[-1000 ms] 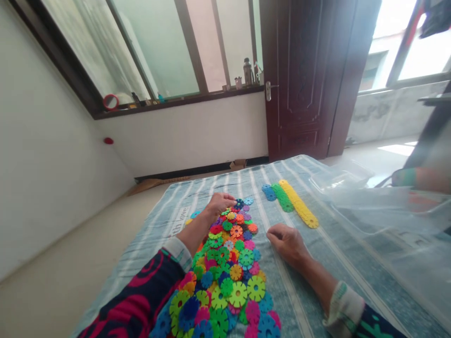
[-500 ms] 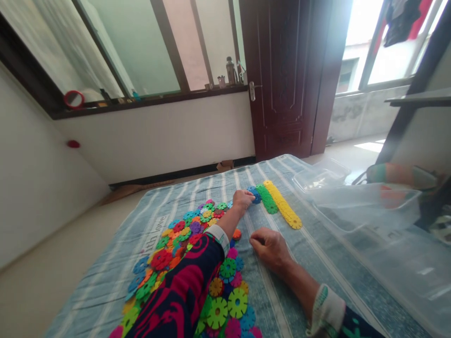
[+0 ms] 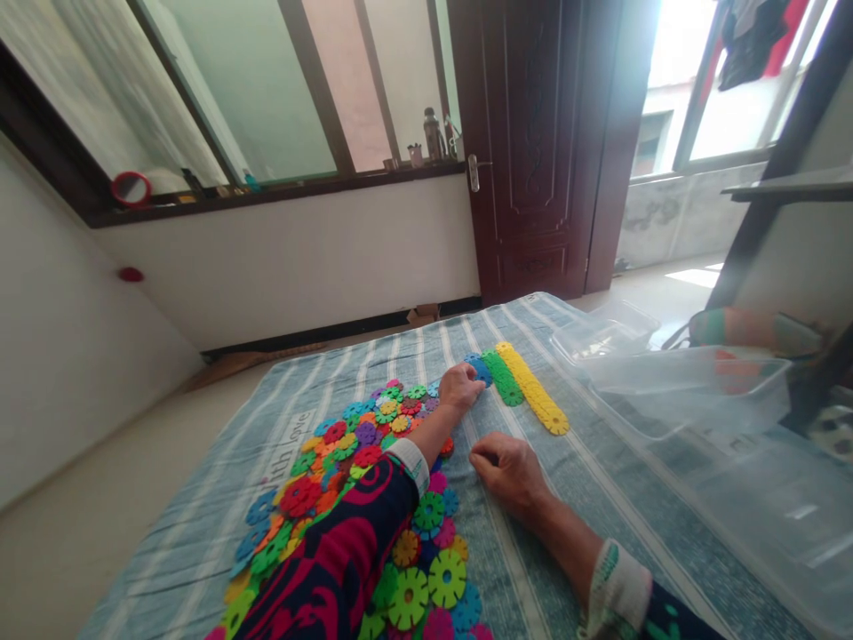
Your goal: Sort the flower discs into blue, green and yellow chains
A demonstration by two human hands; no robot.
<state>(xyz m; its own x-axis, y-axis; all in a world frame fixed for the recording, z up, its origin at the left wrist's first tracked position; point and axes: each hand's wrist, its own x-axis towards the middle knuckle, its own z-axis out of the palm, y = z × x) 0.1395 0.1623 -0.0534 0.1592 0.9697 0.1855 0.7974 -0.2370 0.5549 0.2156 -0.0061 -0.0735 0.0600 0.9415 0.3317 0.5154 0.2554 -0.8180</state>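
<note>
My left hand [image 3: 459,387] reaches out over the bed, its fingers pinched at the near end of a short row of blue notched discs [image 3: 477,366]. A blue disc seems to be under the fingertips, partly hidden by them. Right of it lie a row of overlapping green discs [image 3: 503,380] and a longer yellow row [image 3: 533,389]. My right hand [image 3: 510,467] rests closer to me, fingers curled closed; anything inside is hidden. Beneath and beside my left arm spreads a pile of mixed-colour notched plastic discs [image 3: 408,597].
Clear plastic bins [image 3: 693,391] stand on the right of the striped bedspread [image 3: 533,551], with a clear lid [image 3: 793,516] nearer me. Beyond the bed are a brown door [image 3: 533,160] and a window sill [image 3: 286,191] with small items.
My left hand has shifted slightly down and towards me along the blue row, its knuckles turned more over the discs. My right hand stays curled in place; the view has shifted slightly.
</note>
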